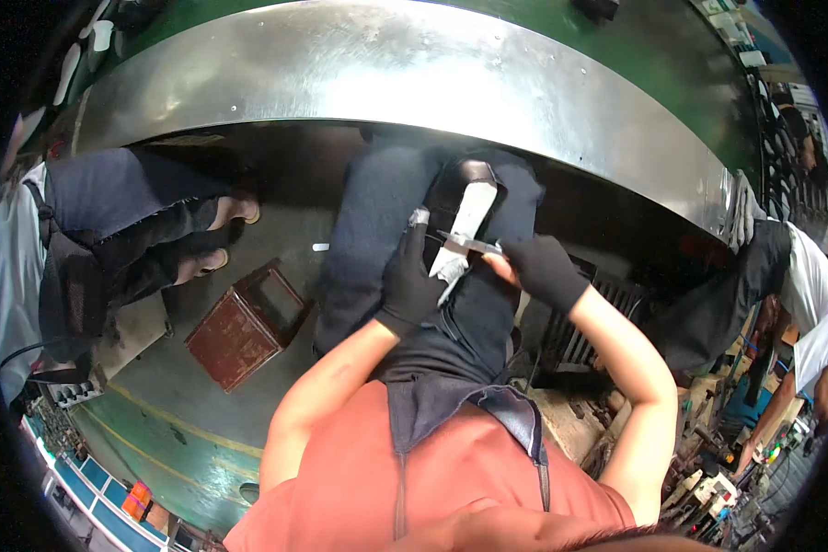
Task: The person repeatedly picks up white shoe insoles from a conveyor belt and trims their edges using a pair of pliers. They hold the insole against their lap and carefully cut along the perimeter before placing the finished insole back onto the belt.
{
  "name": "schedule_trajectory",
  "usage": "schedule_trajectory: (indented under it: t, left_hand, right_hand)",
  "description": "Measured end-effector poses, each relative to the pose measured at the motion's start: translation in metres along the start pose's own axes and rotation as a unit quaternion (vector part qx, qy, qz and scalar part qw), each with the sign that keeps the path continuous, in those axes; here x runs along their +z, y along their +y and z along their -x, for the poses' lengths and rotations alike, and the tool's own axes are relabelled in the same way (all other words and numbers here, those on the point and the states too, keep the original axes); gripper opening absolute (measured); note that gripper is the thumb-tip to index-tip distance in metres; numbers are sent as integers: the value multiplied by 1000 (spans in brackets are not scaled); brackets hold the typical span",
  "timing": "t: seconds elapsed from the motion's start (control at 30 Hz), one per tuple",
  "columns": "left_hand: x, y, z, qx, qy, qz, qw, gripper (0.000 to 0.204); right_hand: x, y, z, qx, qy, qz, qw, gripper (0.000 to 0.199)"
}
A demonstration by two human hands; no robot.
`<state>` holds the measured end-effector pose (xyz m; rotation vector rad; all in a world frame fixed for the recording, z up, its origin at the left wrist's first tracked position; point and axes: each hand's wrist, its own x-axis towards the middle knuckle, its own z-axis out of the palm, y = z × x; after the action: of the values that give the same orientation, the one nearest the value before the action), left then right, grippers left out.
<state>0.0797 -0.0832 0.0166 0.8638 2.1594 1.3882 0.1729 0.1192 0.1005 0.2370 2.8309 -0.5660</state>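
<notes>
Across my lap lies a long white piece [472, 210], wrapped or sheet-like, with a brownish-pink rounded far end and a crumpled near end. My left hand [408, 287], in a black glove, is at its near end. One finger, pale at the tip, points forward, and the others seem closed round the piece's edge, partly hidden. In a black glove with bare fingertips, my right hand [541, 270] grips a knife [470, 243]. Its thin grey blade crosses the white piece and points left; whether it touches the piece is unclear.
A shiny metal bench edge [359, 69] curves in front of my knees, with a green surface [607, 55] beyond. A brown box-like stool [239, 336] stands on the floor at my left. Co-workers sit on both sides. Tools and clutter [708, 478] crowd the lower right.
</notes>
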Motion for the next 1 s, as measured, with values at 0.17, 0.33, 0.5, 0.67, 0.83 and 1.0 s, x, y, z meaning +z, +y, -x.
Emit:
schedule_trajectory:
  t: [0.17,0.33,0.5,0.67,0.83,1.0]
  left_hand:
    - [-21,-2,-22,6,-55,20,998,85]
    - [-3,-1,-51,-79,-19,168,982,60]
    - [-7,13,-59,-66,-60,-103,991,62]
    - [-17,-9,-50,-10,-65,-5,998,82]
    - [-25,-14,33,49,-67,110,991,82]
    - [-3,-34,58,-388,-58,454,800,47]
  right_hand:
    - [-1,4,-7,-45,33,1,998,37]
    - [-16,11,-6,85,-189,-250,946,40]
    - [-92,-5,-25,-13,-242,4,970,44]
    - [-100,-72,-11,-83,-9,-46,995,38]
    - [25,-31,32,44,-92,-283,954,30]
    - [50,-44,81,227,-166,-424,861,36]
